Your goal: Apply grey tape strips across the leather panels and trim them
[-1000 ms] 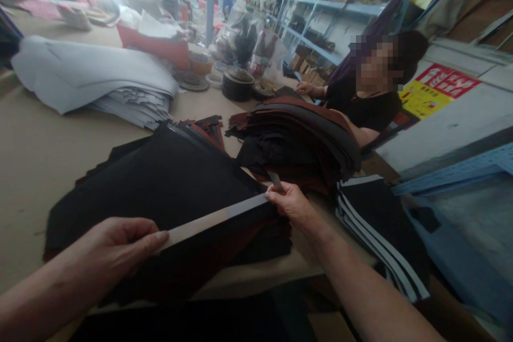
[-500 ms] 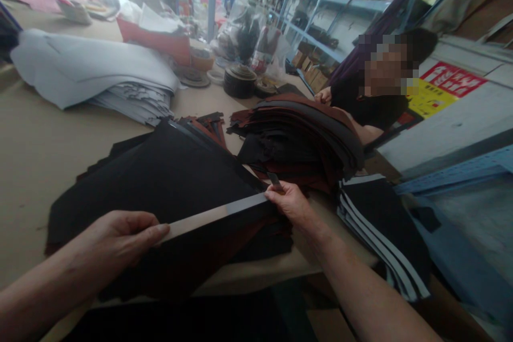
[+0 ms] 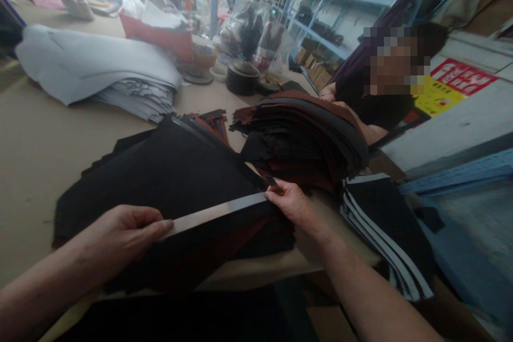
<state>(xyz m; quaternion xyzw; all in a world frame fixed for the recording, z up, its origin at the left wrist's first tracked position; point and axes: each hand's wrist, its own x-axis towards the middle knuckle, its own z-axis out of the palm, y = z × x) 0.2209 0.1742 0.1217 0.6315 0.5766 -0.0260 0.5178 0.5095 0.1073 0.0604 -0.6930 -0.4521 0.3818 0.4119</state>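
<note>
A long pale strip [image 3: 216, 212] runs along the near edge of a black sheet [image 3: 176, 181] lying on a pile of black and dark red sheets. My left hand [image 3: 120, 235] is closed, pinching the strip's left end with thumb and fingers. My right hand [image 3: 290, 204] is closed on the strip's right end at the sheet's corner, and a short dark tab sticks up beside its fingers. Both hands hold the strip taut against the sheet's edge.
A taller heap of dark red and black sheets [image 3: 304, 133] lies behind my right hand. Black pieces with white stripes [image 3: 380, 224] hang off the table's right edge. A stack of grey sheets [image 3: 100, 72] sits far left. A co-worker [image 3: 385, 91] sits across the tan table [image 3: 36, 149].
Both hands keep their grip on the strip. The camera has tilted slightly, and the co-worker's hand has shifted behind the heap.
</note>
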